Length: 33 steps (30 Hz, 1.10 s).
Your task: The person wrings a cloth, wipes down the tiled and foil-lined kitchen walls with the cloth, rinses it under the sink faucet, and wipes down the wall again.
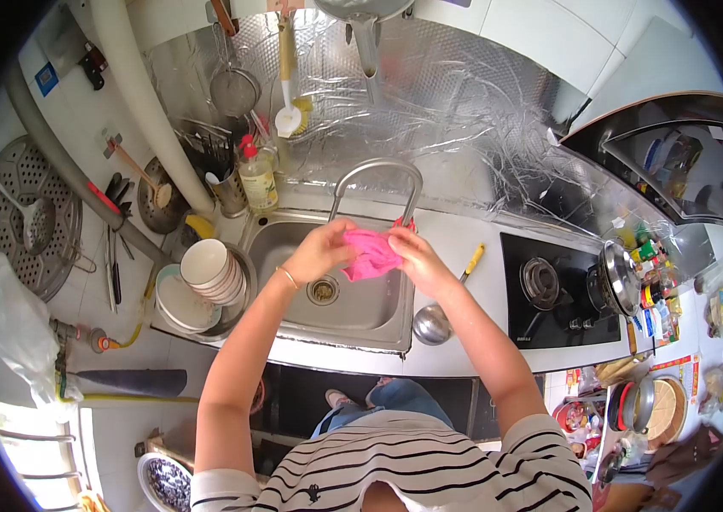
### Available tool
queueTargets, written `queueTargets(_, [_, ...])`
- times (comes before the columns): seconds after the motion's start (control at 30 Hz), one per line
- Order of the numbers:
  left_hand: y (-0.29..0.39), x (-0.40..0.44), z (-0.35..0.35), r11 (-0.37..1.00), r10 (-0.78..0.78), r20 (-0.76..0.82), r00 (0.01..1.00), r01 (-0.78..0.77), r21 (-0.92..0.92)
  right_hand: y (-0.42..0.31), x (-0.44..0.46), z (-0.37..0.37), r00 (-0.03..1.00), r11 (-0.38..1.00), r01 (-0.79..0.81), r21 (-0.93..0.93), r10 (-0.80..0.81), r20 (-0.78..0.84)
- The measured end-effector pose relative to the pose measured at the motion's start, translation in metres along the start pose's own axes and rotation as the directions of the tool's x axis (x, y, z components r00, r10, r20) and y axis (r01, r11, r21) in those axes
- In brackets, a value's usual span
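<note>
A pink cloth was gripped by the left hand and right hand above the sink, near its back right corner; lettering on the hob was unreadable.

Short-sleeved black-striped white shirt with small dark emblem, blue trousers, thin gold-toned bracelet

The left arm slants up from the lower left of the frame, the right arm from the lower right, both elbows bent, forearms converging. The left hand and right hand sit near the centre, close but apart, fingers curled inward in a grip.
</note>
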State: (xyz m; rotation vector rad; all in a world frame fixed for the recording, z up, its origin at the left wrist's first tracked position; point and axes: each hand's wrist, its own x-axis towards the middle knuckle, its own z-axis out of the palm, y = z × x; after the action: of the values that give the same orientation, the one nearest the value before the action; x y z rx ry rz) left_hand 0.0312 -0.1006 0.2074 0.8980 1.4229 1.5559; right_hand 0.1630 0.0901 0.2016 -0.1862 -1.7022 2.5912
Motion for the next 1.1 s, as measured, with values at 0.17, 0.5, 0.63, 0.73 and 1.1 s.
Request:
queueTargets(0.17, [0.019, 0.013, 0.024, 0.963, 0.184, -0.148, 0.972, -0.208, -0.172, -0.013, -0.010, -0.025, 0.998, 0.976, -0.032, -0.214, 0.041, 0.038])
queueTargets(0.5, [0.064, 0.064, 0.053, 0.680, 0.397, 0.060, 0.916, -0.337, 0.651, -0.064, -0.016, -0.092, 0.982, 0.927, 0.157, -0.339, -0.182, -0.042])
queueTargets(0.63, [0.063, 0.080, 0.070, 0.782, 0.442, 0.049, 0.896, -0.412, 0.467, -0.098, -0.018, -0.103, 0.995, 0.868, 0.056, -0.493, -0.005, 0.104])
queueTargets(0.73, [0.064, 0.087, 0.079, 0.776, 0.395, -0.020, 0.918, -0.322, 0.543, -0.108, -0.015, -0.108, 0.989, 0.893, 0.130, -0.431, -0.084, 0.125])
queueTargets(1.1, [0.080, 0.105, 0.108, 0.835, 0.104, 0.031, 0.994, -0.104, 0.540, -0.168, 0.005, -0.099, 0.901, 0.619, 0.389, -0.682, -0.101, 0.423])
